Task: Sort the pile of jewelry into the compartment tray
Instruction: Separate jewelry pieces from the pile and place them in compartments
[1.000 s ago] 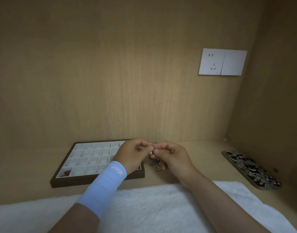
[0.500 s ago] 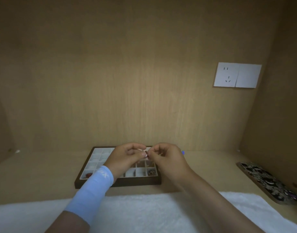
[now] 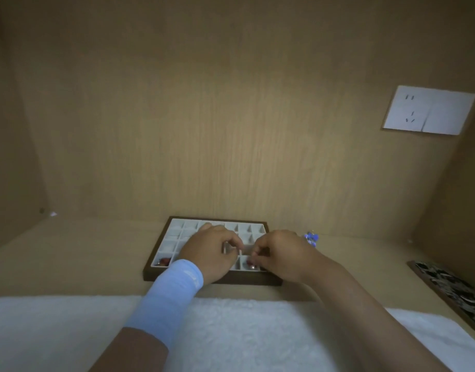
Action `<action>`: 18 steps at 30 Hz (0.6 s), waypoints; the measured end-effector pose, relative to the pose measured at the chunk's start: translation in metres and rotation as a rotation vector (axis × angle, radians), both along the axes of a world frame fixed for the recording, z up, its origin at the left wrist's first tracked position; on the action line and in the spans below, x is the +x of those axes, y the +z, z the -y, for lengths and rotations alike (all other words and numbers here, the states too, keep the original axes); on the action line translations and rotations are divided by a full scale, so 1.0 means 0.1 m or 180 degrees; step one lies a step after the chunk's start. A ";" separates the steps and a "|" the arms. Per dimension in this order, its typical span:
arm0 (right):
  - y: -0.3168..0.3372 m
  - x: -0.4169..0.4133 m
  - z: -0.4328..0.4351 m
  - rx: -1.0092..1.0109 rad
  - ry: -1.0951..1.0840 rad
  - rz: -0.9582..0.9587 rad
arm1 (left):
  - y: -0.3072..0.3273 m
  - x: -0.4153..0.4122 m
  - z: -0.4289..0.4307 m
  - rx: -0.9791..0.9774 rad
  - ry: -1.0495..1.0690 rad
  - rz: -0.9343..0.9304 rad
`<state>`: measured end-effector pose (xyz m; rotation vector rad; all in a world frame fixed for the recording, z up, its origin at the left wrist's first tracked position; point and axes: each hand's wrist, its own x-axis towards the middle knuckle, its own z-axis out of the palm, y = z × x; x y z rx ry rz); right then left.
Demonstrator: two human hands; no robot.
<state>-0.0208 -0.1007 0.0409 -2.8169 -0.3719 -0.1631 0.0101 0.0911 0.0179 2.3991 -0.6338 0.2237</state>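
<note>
- Compartment tray (image 3: pixel 244 281): dark wood-look frame, matt; white matt lining in the compartments.
- Wall panel (image 3: pixel 204 130): light wood grain, smooth, matt.
- Towel (image 3: pixel 70 331): white cloth, fluffy pile.
- Socket plate (image 3: pixel 429 114): white plastic, smooth.
- Wristband (image 3: pixel 174 294): light-blue knit cloth, matt.

— What is standing at the back?
— A pale wood-grain wall (image 3: pixel 231 116) is rising there, carrying a white socket plate (image 3: pixel 429 111) at its upper right.
— And below?
— The wooden desktop (image 3: pixel 83 259) is lying in dim light, with a white fleecy cloth (image 3: pixel 56 331) covering its near edge.
</note>
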 end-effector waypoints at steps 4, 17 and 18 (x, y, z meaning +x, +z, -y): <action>-0.02 0.03 -0.05 -0.0290 0.0019 0.0272 | -0.07 0.00 0.03 0.0166 -0.0068 0.0050; 0.06 0.02 0.02 0.0474 -0.0018 -0.0204 | -0.12 -0.03 0.10 0.0255 0.0058 0.0249; 0.12 0.01 0.09 0.0655 -0.0063 -0.0188 | -0.12 -0.04 0.11 0.0286 0.0058 0.0305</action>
